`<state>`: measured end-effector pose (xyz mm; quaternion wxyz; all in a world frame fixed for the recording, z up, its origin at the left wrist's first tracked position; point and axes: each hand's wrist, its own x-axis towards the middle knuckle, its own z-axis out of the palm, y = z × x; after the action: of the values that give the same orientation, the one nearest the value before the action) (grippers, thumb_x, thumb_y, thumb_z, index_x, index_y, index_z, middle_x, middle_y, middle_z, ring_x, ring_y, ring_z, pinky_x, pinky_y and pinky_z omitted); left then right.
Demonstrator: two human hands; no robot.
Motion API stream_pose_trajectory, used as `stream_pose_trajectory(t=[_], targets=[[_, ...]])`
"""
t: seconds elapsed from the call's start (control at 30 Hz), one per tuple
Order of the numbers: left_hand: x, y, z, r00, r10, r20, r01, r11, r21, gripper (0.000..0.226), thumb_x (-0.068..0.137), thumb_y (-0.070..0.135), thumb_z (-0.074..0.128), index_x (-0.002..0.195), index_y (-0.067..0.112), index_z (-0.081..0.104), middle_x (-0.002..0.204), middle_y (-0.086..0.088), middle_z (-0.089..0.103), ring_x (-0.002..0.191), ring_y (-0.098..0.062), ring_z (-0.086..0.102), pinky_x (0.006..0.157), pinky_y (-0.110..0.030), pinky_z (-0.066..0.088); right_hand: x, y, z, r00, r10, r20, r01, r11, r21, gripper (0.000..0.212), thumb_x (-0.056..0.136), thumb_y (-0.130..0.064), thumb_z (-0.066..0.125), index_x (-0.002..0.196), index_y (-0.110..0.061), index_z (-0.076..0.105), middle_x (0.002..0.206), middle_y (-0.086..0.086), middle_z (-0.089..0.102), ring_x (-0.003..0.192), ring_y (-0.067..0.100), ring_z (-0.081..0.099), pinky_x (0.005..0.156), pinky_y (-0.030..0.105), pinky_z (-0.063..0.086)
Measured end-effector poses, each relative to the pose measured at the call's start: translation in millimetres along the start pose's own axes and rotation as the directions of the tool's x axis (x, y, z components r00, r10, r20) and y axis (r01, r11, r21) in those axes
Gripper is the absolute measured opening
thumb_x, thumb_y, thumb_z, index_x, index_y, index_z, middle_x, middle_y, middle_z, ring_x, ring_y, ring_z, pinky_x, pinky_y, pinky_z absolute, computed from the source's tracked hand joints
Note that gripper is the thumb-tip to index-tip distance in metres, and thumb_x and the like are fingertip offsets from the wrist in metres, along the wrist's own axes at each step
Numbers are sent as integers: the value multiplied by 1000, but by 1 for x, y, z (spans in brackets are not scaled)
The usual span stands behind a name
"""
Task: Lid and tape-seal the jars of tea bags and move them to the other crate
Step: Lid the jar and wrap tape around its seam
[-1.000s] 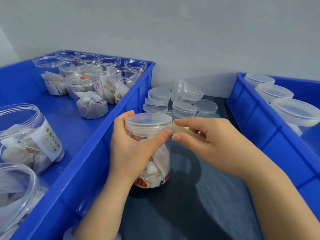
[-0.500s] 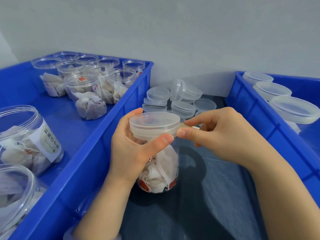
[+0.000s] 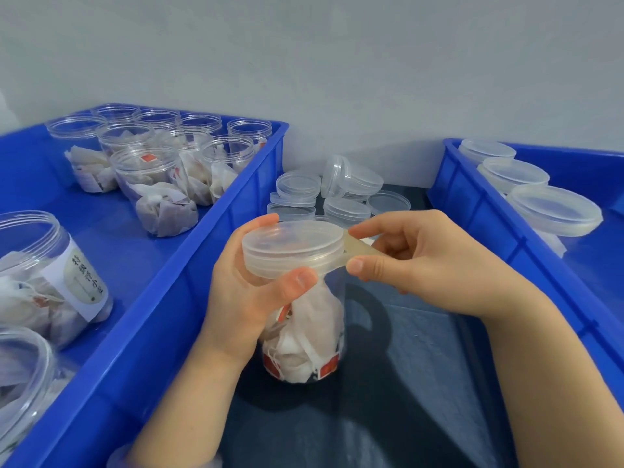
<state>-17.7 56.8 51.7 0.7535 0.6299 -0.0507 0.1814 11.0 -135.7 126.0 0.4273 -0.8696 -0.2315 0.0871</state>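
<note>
A clear jar of tea bags [image 3: 305, 336] stands on the dark table between two blue crates, with a clear lid [image 3: 293, 245] on top. My left hand [image 3: 250, 295] grips the jar just under the lid, thumb across the front. My right hand [image 3: 415, 261] pinches a strip of yellowish clear tape [image 3: 358, 253] that runs from the lid's right edge. The left crate [image 3: 189, 265] holds several open jars of tea bags [image 3: 158, 190]. The right crate [image 3: 506, 238] holds lidded jars [image 3: 553, 211].
Several loose clear lids [image 3: 341, 197] lie stacked on the table behind the jar, against the grey wall. A large labelled open jar [image 3: 44, 275] stands at the near left in the left crate. Dark table surface [image 3: 405, 383] shows in front of the jar.
The jar has risen slightly and turned in my left hand. My right hand has drawn the tape along the lid's right edge and come closer to the lid.
</note>
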Motion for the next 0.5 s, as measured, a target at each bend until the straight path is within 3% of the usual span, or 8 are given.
stream_pose_trajectory(t=[0.1, 0.27, 0.37, 0.5], targets=[[2, -2, -2, 999, -53, 5, 53, 996, -69, 100, 28, 66, 87, 113, 23, 58, 95, 7, 72, 87, -12, 68, 65, -18, 53, -1, 0, -2, 998, -45, -35, 45, 999, -9, 40, 61, -59, 65, 97, -42, 63, 82, -6, 71, 73, 16, 65, 69, 30, 52], [5, -3, -7, 992, -115, 53, 122, 981, -150, 108, 26, 63, 89, 117, 14, 57, 83, 2, 71, 72, -12, 68, 61, -21, 53, -6, -6, -7, 998, -56, -34, 56, 998, -1, 56, 48, -70, 62, 96, -40, 65, 68, -8, 68, 48, -1, 51, 48, 8, 37], [3, -3, -5, 983, -136, 121, 157, 970, -188, 119, 28, 61, 90, 125, 5, 51, 79, 0, 69, 67, -13, 67, 58, -22, 52, -5, -6, -7, 994, -55, -98, 49, 996, -68, 60, 45, -73, 59, 91, -36, 67, 64, -8, 66, 45, -1, 51, 44, 9, 35], [2, 0, -5, 972, -139, 191, 184, 953, -240, 126, 32, 58, 91, 130, -4, 43, 68, -1, 66, 58, -13, 63, 53, -21, 51, -1, -4, -4, 989, -37, -146, 23, 995, -97, 61, 41, -76, 56, 83, -35, 69, 66, -10, 66, 51, -2, 52, 51, 14, 39]])
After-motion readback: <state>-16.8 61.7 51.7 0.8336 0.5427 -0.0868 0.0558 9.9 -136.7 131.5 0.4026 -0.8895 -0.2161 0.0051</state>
